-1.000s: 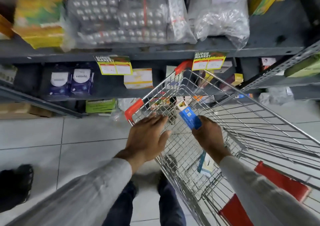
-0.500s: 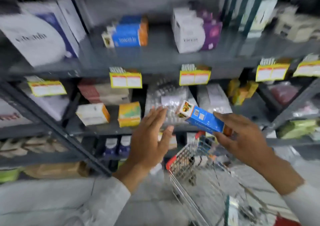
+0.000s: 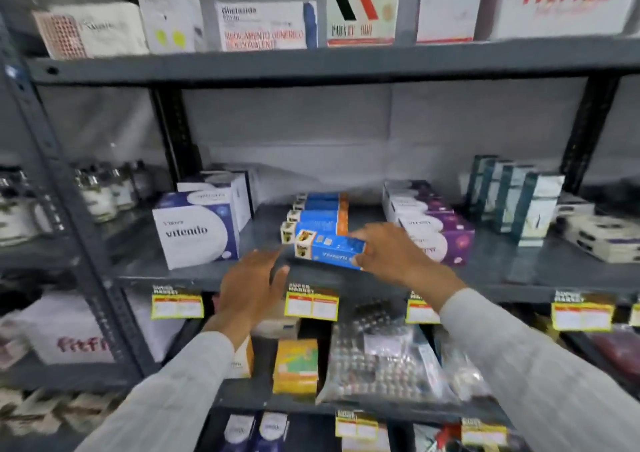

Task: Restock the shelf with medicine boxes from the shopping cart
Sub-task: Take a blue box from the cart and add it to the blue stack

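Grey shelf: four blue boxes in a row. Right hand, fingers clamped on a fifth blue medicine box just in front of the row. Left hand spread open, empty.

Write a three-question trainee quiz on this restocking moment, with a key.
1. True or false: the right hand holds the blue box.
2. Which hand is empty?
3. The held box is in front of: A) the row of blue boxes, B) the Vitendo box, C) the purple boxes.

Key: 1 true; 2 the left hand; 3 A.
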{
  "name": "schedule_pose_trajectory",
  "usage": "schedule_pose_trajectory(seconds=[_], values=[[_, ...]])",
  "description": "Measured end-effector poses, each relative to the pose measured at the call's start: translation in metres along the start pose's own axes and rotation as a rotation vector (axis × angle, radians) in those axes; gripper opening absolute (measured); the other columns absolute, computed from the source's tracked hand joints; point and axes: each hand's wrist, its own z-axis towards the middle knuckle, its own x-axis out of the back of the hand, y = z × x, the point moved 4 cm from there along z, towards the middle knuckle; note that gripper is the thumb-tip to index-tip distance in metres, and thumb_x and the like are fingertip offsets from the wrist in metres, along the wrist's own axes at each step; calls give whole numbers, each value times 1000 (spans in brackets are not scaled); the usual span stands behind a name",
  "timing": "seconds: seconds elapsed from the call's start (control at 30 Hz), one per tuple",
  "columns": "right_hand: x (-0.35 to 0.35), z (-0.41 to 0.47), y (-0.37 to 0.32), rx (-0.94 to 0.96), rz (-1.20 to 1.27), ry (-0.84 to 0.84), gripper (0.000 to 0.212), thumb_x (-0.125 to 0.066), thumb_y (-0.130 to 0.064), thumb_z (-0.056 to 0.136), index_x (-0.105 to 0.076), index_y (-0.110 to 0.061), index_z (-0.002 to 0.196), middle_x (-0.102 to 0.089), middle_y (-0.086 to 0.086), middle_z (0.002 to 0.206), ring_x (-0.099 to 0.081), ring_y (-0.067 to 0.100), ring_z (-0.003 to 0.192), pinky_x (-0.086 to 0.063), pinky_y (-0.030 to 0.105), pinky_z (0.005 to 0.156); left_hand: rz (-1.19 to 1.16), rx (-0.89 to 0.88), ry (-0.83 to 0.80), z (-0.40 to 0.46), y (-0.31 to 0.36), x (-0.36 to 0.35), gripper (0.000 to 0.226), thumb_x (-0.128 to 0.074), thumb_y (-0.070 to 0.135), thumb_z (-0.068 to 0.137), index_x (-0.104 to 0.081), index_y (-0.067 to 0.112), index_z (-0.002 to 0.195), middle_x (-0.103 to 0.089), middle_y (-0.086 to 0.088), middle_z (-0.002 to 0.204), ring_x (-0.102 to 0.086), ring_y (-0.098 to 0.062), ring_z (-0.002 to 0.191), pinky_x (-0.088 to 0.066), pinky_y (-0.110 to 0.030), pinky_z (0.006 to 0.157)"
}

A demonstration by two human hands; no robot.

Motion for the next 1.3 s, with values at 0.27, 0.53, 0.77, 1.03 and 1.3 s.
schedule_pose_trajectory(seconds=[0.27, 0.53, 0.77, 1.03, 1.3], values=[[-48, 41, -16, -25, 31, -55, 44, -64, -27, 95, -65, -17, 137, -64, 11, 142, -61, 34, 128, -50, 42, 105, 91, 7, 27, -2, -19, -22, 86, -7, 68, 99, -47, 13, 152, -46, -9, 162, -37, -25, 153, -21, -42, 127], [-52, 22, -10, 77, 79, 23, 51, -61, -22, 101, -52, -12, 150, -54, 6, 152, -51, 26, 139, -40, 36, 117, 1, 9, 43, -3, -18, -19, 78, -13, 66, 103, -43, 17, 155, -42, -5, 165, -32, -21, 156, -15, -42, 130], [-54, -79, 20, 184, 141, 418, 36, -67, -8, 95, -69, -11, 131, -63, 5, 138, -57, 20, 129, -32, 16, 116, -228, -148, 376, -62, 28, -25, 50, -49, 39, 103, -52, 18, 148, -53, -5, 156, -40, -23, 152, -29, -48, 126], [-142, -238, 126, -33, 195, 193, 30, -59, -5, 93, -74, -3, 120, -67, 18, 129, -63, 31, 124, -49, 34, 108, -355, -260, -7, -189, 116, -164, 49, -64, 25, 95, -61, 8, 140, -60, -13, 150, -52, -31, 143, -39, -52, 119], [-251, -407, 258, -673, 226, -334, 47, -75, -6, 85, -70, -9, 132, -67, 16, 136, -64, 36, 125, -50, 40, 107, -255, -312, -678, -317, 175, -301, 57, -43, 45, 103, -52, 15, 150, -54, -7, 156, -48, -25, 147, -31, -38, 124]])
